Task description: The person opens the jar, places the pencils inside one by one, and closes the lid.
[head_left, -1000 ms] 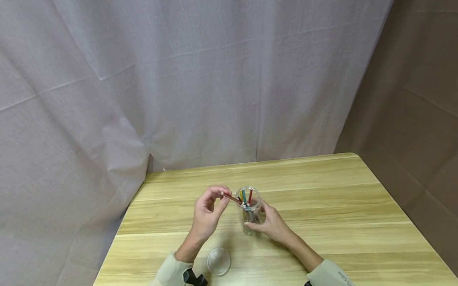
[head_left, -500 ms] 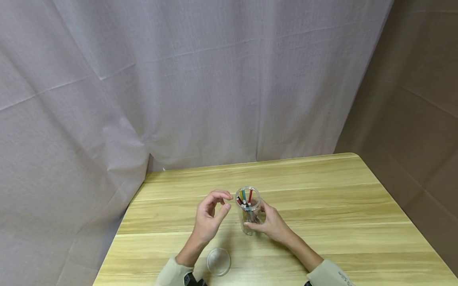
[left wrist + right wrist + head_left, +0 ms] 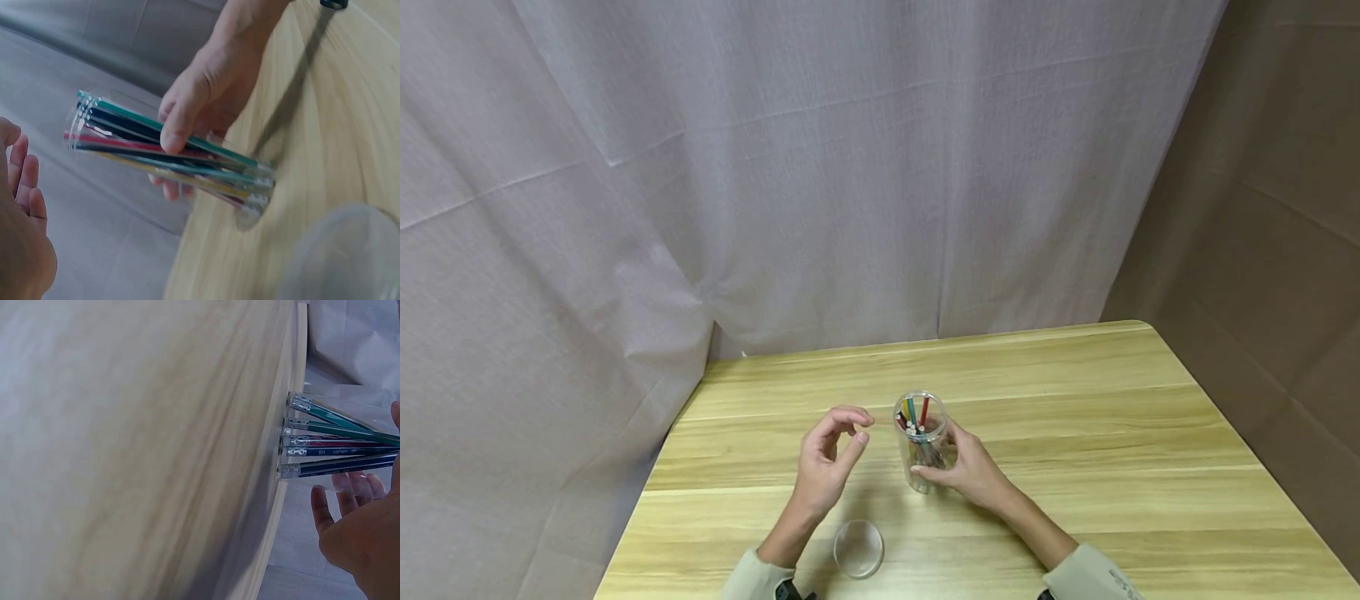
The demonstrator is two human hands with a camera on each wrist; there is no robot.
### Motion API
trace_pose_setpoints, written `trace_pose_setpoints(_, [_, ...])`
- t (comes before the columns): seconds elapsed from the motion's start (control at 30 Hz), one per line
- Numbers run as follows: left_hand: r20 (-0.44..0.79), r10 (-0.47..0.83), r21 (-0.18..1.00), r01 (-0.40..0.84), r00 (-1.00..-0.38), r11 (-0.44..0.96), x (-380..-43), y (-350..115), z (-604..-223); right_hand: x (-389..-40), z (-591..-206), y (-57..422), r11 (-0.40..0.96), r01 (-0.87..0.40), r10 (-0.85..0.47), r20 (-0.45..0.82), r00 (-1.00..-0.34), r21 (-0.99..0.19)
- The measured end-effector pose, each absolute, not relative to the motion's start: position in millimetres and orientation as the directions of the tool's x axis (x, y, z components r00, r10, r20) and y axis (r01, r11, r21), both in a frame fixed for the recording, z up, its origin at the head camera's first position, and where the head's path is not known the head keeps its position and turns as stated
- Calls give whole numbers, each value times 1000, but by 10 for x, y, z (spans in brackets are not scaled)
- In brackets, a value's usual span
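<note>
A clear jar [image 3: 917, 479] holds several pencils [image 3: 924, 408] in red, blue, green, yellow and dark colours. My right hand [image 3: 973, 475] grips its side, the thumb across the front. Through the jar wall in the right wrist view, the pencils [image 3: 337, 430] show metal ferrules at the jar's bottom. To the jar's left, my left hand [image 3: 827, 462] hovers with bent, relaxed fingers and nothing between them. The left wrist view shows part of that left hand [image 3: 25, 231] apart from the jar [image 3: 100, 103].
A round clear lid [image 3: 858, 550] lies on the wooden table [image 3: 1075, 433] near the left forearm. Grey cloth [image 3: 850, 208] hangs behind the table, and a brown cloth [image 3: 1262, 275] hangs on the right.
The left hand has let go of a dark red pencil, which has dropped into the jar, and has drawn back to the left. The right hand keeps its grip on the jar.
</note>
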State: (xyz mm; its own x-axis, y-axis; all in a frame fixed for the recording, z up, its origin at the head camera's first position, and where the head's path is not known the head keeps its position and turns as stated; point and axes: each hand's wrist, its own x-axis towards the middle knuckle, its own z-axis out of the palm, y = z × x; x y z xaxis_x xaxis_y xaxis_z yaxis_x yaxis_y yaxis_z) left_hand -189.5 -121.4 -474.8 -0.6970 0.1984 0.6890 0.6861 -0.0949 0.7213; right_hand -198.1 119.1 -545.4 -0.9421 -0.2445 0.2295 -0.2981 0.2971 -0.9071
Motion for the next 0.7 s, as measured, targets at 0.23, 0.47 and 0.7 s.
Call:
trace_pose_setpoints(0.23, [627, 208, 771, 637, -750, -28, -1854, -1358, -4881, -1981, -5452, 1189, 308, -292, -242, 222, -944, -905])
trace_pose_setpoints(0.47, [517, 314, 816, 569, -797, 100, -1794, -1512, -5051, -1981, -5449, 1185, 311, -300, -238, 232, -943, -902])
trace_pose_setpoints(0.7, [340, 505, 791, 532, -793, 302, -1689, -1674, -5236, -1986, -5456, 1191, 310, -313, -248, 241, -938, -898])
